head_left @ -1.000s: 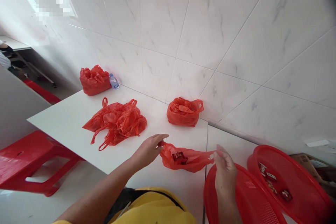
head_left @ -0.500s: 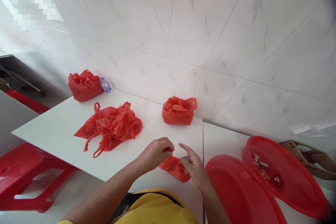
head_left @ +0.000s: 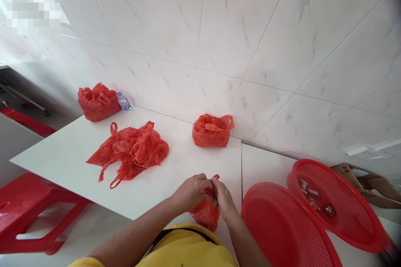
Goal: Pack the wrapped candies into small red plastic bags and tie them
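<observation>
A small red plastic bag [head_left: 206, 213] sits at the table's front edge, close to my body. My left hand [head_left: 194, 192] is closed on the gathered top of this bag. Against it, my right hand [head_left: 223, 197] pinches the same top, and a loop of red plastic pokes up between the two hands. The fingertips meet and partly hide what they grip. What the bag contains is not visible. Farther back, near the wall, stands a fuller red plastic bag [head_left: 211, 133] with crumpled plastic in its mouth.
A crumpled heap of red bags [head_left: 131, 150] lies on the white table [head_left: 178, 133]. A full red bag [head_left: 97, 106] stands beside a water bottle [head_left: 124, 101]. Two red baskets [head_left: 266, 225] are at the right, one holding small items. A cardboard box [head_left: 366, 183] and red stool [head_left: 37, 200] flank the table.
My hands have come together over the small bag's top; the right hand's extended fingers have closed on it. The bag now hangs or stands more upright, nearer my body. The view has shifted slightly.
</observation>
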`<state>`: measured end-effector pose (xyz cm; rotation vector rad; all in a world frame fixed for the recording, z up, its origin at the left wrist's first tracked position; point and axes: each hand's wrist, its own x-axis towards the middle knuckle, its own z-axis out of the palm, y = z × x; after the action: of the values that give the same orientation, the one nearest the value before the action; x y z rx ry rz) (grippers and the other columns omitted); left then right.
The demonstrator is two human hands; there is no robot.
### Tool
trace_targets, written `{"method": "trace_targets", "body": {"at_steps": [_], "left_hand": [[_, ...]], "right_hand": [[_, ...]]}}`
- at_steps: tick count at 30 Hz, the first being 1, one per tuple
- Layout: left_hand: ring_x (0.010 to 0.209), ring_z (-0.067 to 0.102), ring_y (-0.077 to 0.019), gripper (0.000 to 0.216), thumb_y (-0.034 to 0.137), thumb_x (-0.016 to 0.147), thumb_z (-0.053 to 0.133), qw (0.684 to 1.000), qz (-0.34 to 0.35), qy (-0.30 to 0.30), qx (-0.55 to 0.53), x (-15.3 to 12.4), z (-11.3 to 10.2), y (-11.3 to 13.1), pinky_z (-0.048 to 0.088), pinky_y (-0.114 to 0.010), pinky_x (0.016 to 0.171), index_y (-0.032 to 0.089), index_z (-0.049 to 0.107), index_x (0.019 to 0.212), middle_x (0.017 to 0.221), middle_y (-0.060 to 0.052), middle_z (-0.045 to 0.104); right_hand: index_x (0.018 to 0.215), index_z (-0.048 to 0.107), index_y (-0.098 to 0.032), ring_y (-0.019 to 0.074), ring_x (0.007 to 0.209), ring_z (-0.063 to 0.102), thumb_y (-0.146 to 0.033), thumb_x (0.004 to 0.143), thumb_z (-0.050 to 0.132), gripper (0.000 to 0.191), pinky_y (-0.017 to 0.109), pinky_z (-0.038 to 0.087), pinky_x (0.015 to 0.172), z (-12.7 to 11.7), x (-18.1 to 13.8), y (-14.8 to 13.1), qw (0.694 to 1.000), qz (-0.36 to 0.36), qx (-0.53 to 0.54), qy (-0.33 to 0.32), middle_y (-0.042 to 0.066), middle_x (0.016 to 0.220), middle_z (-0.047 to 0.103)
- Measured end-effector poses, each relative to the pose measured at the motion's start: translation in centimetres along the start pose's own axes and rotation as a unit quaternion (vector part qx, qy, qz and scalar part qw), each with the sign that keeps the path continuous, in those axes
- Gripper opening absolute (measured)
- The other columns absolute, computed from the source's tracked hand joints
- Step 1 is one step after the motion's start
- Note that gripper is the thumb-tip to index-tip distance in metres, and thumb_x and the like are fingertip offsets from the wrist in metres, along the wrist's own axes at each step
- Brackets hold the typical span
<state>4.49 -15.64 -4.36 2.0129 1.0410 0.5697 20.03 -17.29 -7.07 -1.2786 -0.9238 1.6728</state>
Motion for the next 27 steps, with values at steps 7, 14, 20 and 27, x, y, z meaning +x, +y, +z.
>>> {"method": "trace_targets", "body": {"at_steps": [7,14,20,27], "left_hand": [[0.089,0.059,-0.0206,0.013,0.012,0.074,0.054,0.991,-0.083,0.087,-0.053,0.3,1.2,-2.5,0.044,-0.034,0.081,0.021,0.063,0.073,0.094,-0.005,0.064],[0.075,0.053,-0.0163,0.007,0.021,0.078,0.048,0.974,-0.151,0.032,-0.163,0.3,2.1,-3.2,0.041,-0.029,0.069,0.02,0.054,0.076,0.077,0.0,0.061],[0.068,0.048,-0.0138,0.007,0.022,0.073,0.048,0.975,-0.175,0.037,-0.13,0.3,2.2,-2.8,0.037,-0.026,0.063,0.02,0.054,0.076,0.07,0.004,0.055],[0.075,0.054,-0.0154,0.01,0.024,0.074,0.052,0.98,-0.176,0.029,-0.091,0.0,2.1,-2.5,0.041,-0.027,0.069,0.02,0.059,0.079,0.078,0.002,0.063]], "right_hand": [[0.111,0.065,-0.017,0.0113,0.051,0.045,-0.063,0.087,0.039,0.058,0.027,0.037,0.057,-2.1,-0.9,0.3,0.997,-0.005,-0.012,-0.069,-0.001,0.061,0.058],[0.102,0.065,-0.02,0.0149,0.068,0.052,-0.046,0.075,0.063,0.037,0.028,0.042,0.067,-2.6,-0.9,0.8,0.99,-0.037,-0.131,-0.043,-0.001,0.073,0.059],[0.095,0.066,-0.025,0.0153,0.059,0.052,-0.032,0.077,0.054,0.022,0.027,0.039,0.057,-2.2,0.0,1.1,0.943,-0.042,-0.318,0.089,-0.002,0.065,0.06],[0.095,0.067,-0.02,0.0196,0.086,0.064,-0.029,0.077,0.056,0.023,0.032,0.049,0.079,-2.4,0.2,1.4,0.997,-0.021,-0.061,0.03,0.006,0.094,0.071]]}}
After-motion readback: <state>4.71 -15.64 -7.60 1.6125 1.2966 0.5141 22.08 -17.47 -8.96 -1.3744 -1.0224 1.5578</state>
